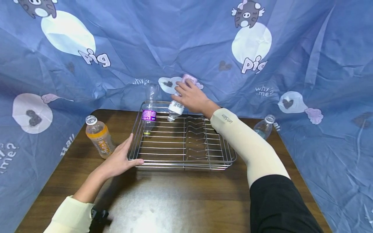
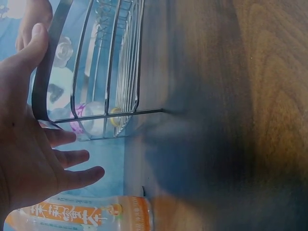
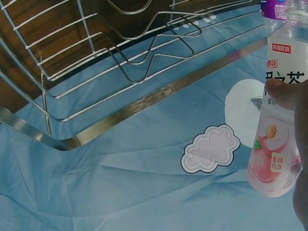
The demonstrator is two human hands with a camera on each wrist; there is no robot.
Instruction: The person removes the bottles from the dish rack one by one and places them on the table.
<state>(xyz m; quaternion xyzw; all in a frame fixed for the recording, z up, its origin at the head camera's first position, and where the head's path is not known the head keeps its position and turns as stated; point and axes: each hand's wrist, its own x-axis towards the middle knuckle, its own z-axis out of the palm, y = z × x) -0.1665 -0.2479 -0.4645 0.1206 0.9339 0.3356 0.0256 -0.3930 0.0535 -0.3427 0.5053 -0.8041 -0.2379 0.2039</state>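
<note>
My right hand point(image 1: 193, 97) grips a clear plastic bottle point(image 1: 176, 108) with a white label and pink peach print point(image 3: 273, 154). It is tilted neck down over the back left of the wire dish rack point(image 1: 166, 161). Around the rack's front left corner my left hand point(image 1: 120, 159) is spread; its thumb lies along the front rim and its fingers stretch along the left side. Left of the held bottle, a clear bottle with a purple label point(image 1: 149, 115) stands neck down in the rack. An orange-labelled bottle point(image 1: 100, 137) stands upright on the table beside my left hand.
Another clear bottle point(image 1: 264, 127) stands right of the rack, partly behind my right sleeve. Wavy wire dividers point(image 1: 196, 139) fill the rack's right part. A blue printed cloth point(image 1: 204, 38) hangs behind and beside the wooden table point(image 1: 186, 191).
</note>
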